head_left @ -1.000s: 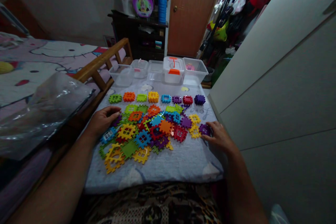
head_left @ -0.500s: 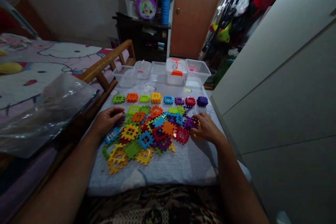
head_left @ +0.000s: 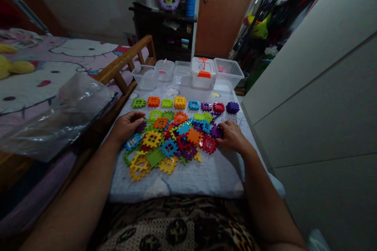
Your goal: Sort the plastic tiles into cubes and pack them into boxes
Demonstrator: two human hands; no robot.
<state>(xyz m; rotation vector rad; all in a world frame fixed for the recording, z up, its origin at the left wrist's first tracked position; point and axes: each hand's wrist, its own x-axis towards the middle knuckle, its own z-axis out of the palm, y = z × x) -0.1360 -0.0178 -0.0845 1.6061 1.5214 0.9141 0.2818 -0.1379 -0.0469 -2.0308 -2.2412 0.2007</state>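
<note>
A heap of toothed plastic building tiles [head_left: 169, 147] in many colours lies on the cloth, some solid, some with window cut-outs. My left hand [head_left: 128, 126] rests at the heap's left edge, fingers curved and thumb apart, touching or nearly touching a purple tile [head_left: 141, 126]. Below that hand lies a blue window tile [head_left: 133, 141]. At the right edge, my right hand [head_left: 232, 137] is cupped with thumb and fingers apart against another purple tile [head_left: 217, 132]. A red window tile [head_left: 209, 144] lies beside its thumb. Yellow partly shows under this hand; its underside is hidden.
Behind the heap runs a row of colour-sorted tile stacks, from green [head_left: 139, 103] to dark purple [head_left: 232, 107]. Clear plastic boxes [head_left: 229, 71] line the far edge. A wooden bed rail [head_left: 126, 59] stands left, a pale cabinet [head_left: 309, 98] right.
The camera view has shifted, so the table appears higher and farther right. My right hand has moved slightly inward against the heap; yellow beside its fingers is now mostly covered. My left hand stays put.
</note>
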